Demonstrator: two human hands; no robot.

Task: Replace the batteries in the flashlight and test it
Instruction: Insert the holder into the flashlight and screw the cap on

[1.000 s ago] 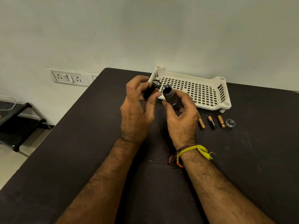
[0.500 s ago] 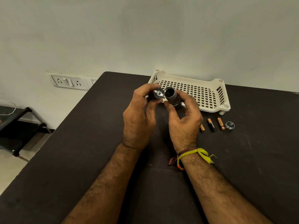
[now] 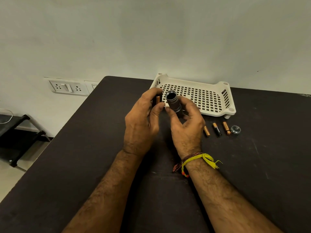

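Note:
My right hand (image 3: 186,126) grips the dark metal flashlight body (image 3: 173,102), tilted with its open end facing up toward me. Just left of that opening, my left hand (image 3: 143,121) holds the battery holder (image 3: 157,100); a copper-coloured battery shows in it between the fingers. Three loose batteries (image 3: 216,129) lie side by side on the black table (image 3: 84,157) to the right of my right hand. The round silver tail cap (image 3: 235,129) rests just beyond them.
A white perforated plastic tray (image 3: 210,98) stands at the table's back edge, behind my hands. A wall socket panel (image 3: 67,87) is on the wall to the left. A low black rack (image 3: 15,137) stands on the floor at far left.
My left hand turned the battery holder: its end cap faced me before, now its side with a copper battery shows. Both hands stay close together above the table.

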